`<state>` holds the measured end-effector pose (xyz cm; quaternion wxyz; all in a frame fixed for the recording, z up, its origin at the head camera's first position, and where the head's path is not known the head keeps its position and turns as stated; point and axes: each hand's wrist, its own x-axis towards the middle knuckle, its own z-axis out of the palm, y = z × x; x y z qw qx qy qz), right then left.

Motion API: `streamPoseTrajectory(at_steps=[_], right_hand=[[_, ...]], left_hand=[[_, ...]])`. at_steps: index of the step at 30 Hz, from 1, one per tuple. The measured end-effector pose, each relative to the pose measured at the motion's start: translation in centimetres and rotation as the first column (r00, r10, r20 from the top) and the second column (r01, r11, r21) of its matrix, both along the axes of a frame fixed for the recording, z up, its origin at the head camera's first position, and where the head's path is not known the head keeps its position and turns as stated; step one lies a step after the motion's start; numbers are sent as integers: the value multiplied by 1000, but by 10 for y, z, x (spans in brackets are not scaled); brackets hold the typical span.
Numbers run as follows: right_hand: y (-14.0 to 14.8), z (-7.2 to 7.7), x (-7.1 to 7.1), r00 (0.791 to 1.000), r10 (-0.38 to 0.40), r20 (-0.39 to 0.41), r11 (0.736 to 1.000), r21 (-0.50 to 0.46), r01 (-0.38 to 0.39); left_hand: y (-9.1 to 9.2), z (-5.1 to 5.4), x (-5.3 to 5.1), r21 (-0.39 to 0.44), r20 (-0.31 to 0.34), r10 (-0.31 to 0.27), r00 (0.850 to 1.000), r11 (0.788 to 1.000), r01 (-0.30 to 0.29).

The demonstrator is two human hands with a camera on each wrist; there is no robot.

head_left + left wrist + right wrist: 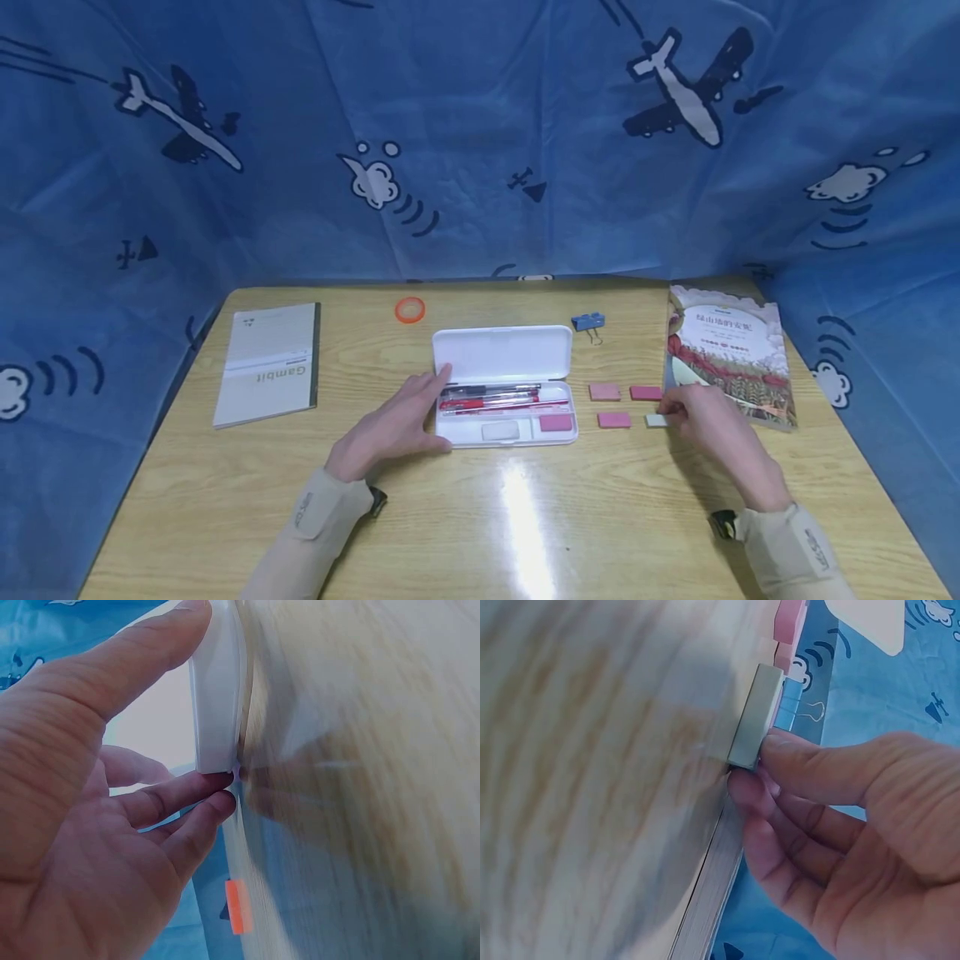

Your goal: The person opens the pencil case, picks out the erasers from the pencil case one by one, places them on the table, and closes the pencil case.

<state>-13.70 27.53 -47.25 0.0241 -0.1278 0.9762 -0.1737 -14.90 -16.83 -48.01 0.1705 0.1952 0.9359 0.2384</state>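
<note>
A white pencil case point(502, 354) lies with its lid folded back; pens point(487, 400), a white eraser point(500, 431) and a pink eraser point(556, 423) are inside. My left hand point(393, 421) point(112, 787) rests at the case's left end, thumb at the front corner, fingers spread toward the hinge. To the right of the case lie a light pink eraser point(604, 392), a dark pink one point(646, 392) and another pink one point(614, 420). My right hand point(712, 429) point(855, 825) pinches the end of a pale green eraser point(656, 421) point(756, 716) between thumb and fingertips, at the table surface.
A grey-white notebook point(266, 364) lies at the left, an orange ring point(409, 310) and a blue binder clip point(588, 322) behind the case. An illustrated book point(727, 350) sits beyond my right hand. Blue printed cloth point(480, 125) hangs around the wooden table point(435, 517).
</note>
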Motion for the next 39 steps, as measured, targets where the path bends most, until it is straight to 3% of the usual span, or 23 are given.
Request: streamPoseTrajectory(at_steps=[6,11,16,22,25,32,37,39], right_hand=[[0,2,0,1000,3,-11,1000,5,-3],[-11,6,-3,991,9,-130,1000,-17,-11],[-45,5,-5,973,82,-216,994,-53,-96],[-96,3,-2,955,185,-231,977,-65,-205],[-119,4,-1,938,257,-231,959,-56,-276],[-158,2,0,872,418,-255,899,-19,-437],[-173,-1,0,844,478,-245,871,10,-491],[-177,-2,0,842,490,-225,866,13,-500]], left_hand=[[1,1,0,1,7,5,1000,1000,-5],[0,1,0,0,8,9,1000,1000,-9],[-1,0,-1,-3,4,5,1000,1000,-5],[-1,-1,0,2,-1,-4,1000,1000,4],[-1,-1,0,4,-6,-6,1000,1000,6],[0,-1,1,5,-4,-4,1000,1000,4],[0,-1,0,0,-11,-2,1000,1000,2],[-1,-1,0,2,-13,-2,1000,1000,2]])
